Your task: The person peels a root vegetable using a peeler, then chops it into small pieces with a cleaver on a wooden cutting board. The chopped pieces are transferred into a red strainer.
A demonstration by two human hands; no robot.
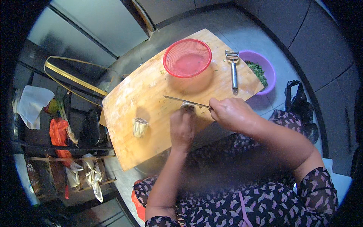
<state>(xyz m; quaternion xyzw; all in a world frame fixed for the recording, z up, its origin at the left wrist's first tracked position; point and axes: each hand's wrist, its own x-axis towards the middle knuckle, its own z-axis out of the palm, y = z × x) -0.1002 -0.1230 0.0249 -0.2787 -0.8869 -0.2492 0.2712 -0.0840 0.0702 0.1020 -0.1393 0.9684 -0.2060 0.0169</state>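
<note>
My right hand [234, 113] grips a knife [184, 100] by its handle, the thin blade seen nearly edge-on and pointing left. Under the blade, my left hand [183, 129] has its fingers curled on a pale vegetable piece [188, 106], mostly hidden by the fingers and knife. Whether the edge has entered the piece, I cannot tell. Both hands are over a wooden board [161, 142]. To their left, a short pale vegetable chunk [140, 129] with dark streaks stands upright on the wood.
A red mesh basket [187, 58] and a metal peeler [233, 72] rest on the board's far part. Beyond its right edge sits a purple bowl [271, 71] of chopped greens [256, 71]. A black plastic bag [300, 99] lies right; a rack with bags [59, 133] stands left.
</note>
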